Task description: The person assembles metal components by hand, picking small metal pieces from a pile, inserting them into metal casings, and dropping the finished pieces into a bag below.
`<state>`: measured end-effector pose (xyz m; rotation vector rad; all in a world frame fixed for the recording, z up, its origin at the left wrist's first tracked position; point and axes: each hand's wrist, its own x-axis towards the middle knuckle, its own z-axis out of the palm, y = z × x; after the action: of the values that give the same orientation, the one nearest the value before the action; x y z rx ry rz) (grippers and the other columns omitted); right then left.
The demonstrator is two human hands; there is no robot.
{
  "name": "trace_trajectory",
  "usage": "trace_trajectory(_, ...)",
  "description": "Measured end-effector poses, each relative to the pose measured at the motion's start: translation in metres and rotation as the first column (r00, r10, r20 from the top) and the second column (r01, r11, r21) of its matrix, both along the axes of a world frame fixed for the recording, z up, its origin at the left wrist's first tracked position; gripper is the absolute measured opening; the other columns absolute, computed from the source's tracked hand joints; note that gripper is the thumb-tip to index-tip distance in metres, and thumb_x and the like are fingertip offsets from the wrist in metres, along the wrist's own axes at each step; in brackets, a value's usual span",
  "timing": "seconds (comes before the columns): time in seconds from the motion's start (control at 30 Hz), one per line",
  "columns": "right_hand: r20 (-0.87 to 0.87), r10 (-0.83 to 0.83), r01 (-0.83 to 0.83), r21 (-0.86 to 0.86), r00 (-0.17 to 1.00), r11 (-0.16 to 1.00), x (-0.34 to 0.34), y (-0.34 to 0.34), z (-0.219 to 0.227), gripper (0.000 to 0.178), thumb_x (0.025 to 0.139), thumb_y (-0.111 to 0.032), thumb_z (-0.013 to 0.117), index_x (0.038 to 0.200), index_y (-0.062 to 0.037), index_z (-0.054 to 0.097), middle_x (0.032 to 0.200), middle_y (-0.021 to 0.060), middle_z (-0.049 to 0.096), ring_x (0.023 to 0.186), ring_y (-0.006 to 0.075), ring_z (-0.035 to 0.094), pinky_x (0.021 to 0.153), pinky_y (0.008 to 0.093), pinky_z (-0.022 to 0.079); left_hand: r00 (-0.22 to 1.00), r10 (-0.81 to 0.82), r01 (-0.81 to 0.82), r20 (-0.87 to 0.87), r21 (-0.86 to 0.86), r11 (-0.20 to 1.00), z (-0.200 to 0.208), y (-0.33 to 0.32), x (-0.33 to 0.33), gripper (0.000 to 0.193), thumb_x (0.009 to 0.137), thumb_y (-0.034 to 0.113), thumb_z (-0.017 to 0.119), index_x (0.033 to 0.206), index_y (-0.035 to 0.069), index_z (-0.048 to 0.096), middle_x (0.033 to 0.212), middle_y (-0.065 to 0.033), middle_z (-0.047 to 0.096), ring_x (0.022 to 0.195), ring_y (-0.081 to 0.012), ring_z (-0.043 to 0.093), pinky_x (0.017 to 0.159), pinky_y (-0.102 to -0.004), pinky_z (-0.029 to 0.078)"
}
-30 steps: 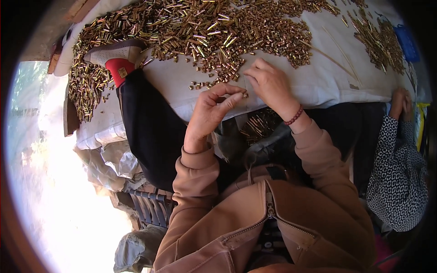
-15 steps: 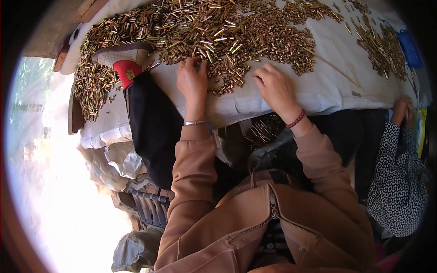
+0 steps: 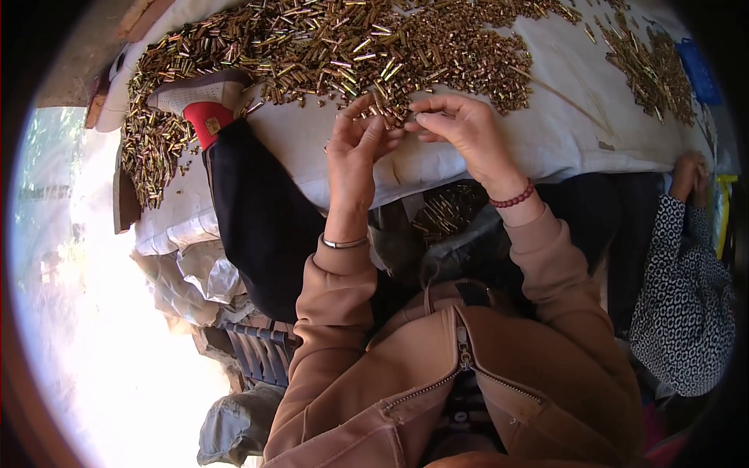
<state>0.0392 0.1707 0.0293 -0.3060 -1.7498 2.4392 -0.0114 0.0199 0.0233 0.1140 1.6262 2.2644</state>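
My left hand (image 3: 355,152) and my right hand (image 3: 466,134) are raised over the near edge of a heap of small brass-coloured metal cylinders (image 3: 335,47), their fingertips close together. The right thumb and forefinger pinch at a tiny dark piece, too small to name. On the left, the thumb is bent in against curled fingers; whatever they hold is hidden. Below the fingertips lie short metal pieces, partly covered by the hands. The heap rests on a pale cloth (image 3: 421,164) over a work surface.
A leg in black trousers (image 3: 257,210) with a red sock and pale shoe rests on the cloth at left. Thin sticks (image 3: 562,97) and a second heap of thin metal pieces (image 3: 647,66) lie right, beside a blue container (image 3: 697,70). Another person's patterned sleeve (image 3: 679,296) is far right.
Both hands have come together over the heap's near edge: the left moved right, the right moved slightly left and its fingers stretched toward the left hand. The view has shifted slightly.
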Motion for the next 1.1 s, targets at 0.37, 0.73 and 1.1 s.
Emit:
trace_trajectory(0.37,-0.007,0.133,-0.133,-0.046,0.991,0.990,0.007,-0.014,0.006,0.019,0.080,-0.019,0.063,0.086,-0.0017,0.062,0.069,0.0000,0.058,0.059,0.0063,0.054,0.057,0.0192,0.044,0.929,-0.136,0.029,0.344,0.299,0.954,-0.011,-0.017,0.011,0.014,0.085,0.016,0.058,0.095,0.007,0.056,0.081,-0.0011,0.062,0.071,-0.0087,0.062,0.058,-0.0168,0.048)
trace_trajectory(0.73,-0.006,0.146,-0.146,-0.090,0.989,0.985,0.007,-0.013,0.004,0.016,0.081,-0.018,0.062,0.085,-0.0024,0.061,0.068,-0.0003,0.057,0.057,0.0061,0.053,0.054,0.0191,0.043,0.937,-0.123,0.025,0.328,0.286,0.958,-0.009,-0.015,0.015,0.012,0.085,0.015,0.057,0.092,0.005,0.057,0.081,-0.0035,0.064,0.073,-0.0094,0.062,0.060,-0.0170,0.049)
trace_trajectory(1.1,0.115,0.142,-0.110,-0.250,0.983,0.962,0.006,-0.006,0.001,0.015,0.080,-0.018,0.062,0.084,-0.0040,0.060,0.065,-0.0020,0.055,0.052,0.0048,0.050,0.050,0.0180,0.041,0.987,-0.158,0.157,-0.042,-0.025,0.987,0.001,-0.015,0.020,0.020,0.082,0.005,0.059,0.100,-0.003,0.060,0.086,-0.0099,0.065,0.075,-0.0146,0.063,0.064,-0.0211,0.050)
